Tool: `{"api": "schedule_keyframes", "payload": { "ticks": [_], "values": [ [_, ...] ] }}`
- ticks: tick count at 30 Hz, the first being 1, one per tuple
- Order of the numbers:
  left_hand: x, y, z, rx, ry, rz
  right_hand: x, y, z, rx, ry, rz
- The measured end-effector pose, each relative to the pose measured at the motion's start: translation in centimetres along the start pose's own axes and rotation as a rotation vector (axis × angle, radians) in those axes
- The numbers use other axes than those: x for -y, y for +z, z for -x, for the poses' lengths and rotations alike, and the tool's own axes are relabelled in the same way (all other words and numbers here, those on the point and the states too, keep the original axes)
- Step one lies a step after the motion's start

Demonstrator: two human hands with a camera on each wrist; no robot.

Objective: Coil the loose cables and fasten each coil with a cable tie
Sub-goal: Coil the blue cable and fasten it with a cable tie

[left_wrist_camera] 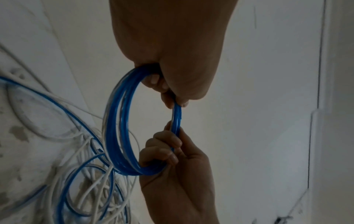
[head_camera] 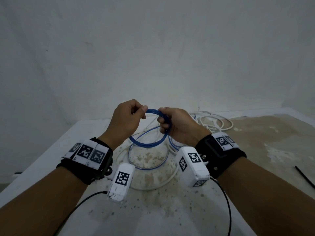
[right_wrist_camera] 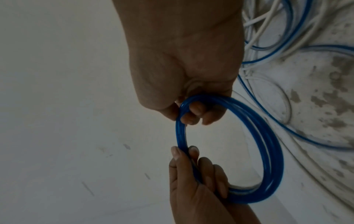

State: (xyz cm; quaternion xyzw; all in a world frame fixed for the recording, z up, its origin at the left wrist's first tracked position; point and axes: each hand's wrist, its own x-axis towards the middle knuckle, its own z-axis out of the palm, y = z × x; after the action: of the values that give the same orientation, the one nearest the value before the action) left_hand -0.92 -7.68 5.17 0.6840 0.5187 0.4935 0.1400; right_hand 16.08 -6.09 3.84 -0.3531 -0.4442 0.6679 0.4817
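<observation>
My left hand (head_camera: 125, 120) curls its fingers round the blue cable coil (head_camera: 150, 142), held up above the table (head_camera: 51, 150); my right hand (head_camera: 179, 126) pinches the same coil between thumb and curled fingers. Only the wrist views show several turns bunched together. Only the head view shows a white cable (head_camera: 214, 123) and a black cable tie (head_camera: 305, 178) far right.

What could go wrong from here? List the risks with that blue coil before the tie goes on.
1. The blue coil is held only by the left hand and right hand; easing either grip may let its turns spring apart.
2. Its loose blue tail runs among the white cables, so further winding could snag them.
3. The black cable tie lies off to the right; reaching it leaves one hand holding.
</observation>
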Motion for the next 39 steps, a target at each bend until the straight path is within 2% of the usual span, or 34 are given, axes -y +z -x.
{"api": "schedule_keyframes", "payload": {
  "ticks": [5, 10, 15, 22, 28, 35, 39],
  "values": [
    [-0.3, -0.4, 0.1, 0.058, -0.014, 0.079, -0.1, -0.1, 0.2, 0.004, 0.037, -0.095],
    [-0.7, -0.4, 0.0, 0.048, -0.024, 0.121, 0.1, -0.1, 0.3, 0.008, 0.053, -0.134],
    [-1.2, 0.0, 0.3, 0.019, -0.01, 0.047, 0.2, 0.3, 0.5, -0.049, 0.048, -0.045],
    [-1.2, 1.3, 0.1, -0.001, -0.131, 0.151, 0.5, 0.2, 0.6, -0.11, -0.023, -0.01],
    [-1.5, 2.2, 0.1, -0.008, -0.041, 0.014, 0.5, -0.7, 0.7, -0.146, -0.009, -0.047],
    [-1.1, 3.0, 0.2, 0.014, -0.006, 0.009, -0.2, -1.5, 1.2, -0.168, -0.08, 0.037],
    [-1.0, 3.5, 0.2, -0.02, 0.035, -0.044, -0.8, -1.3, 1.1, -0.22, -0.155, 0.096]
  ]
}}
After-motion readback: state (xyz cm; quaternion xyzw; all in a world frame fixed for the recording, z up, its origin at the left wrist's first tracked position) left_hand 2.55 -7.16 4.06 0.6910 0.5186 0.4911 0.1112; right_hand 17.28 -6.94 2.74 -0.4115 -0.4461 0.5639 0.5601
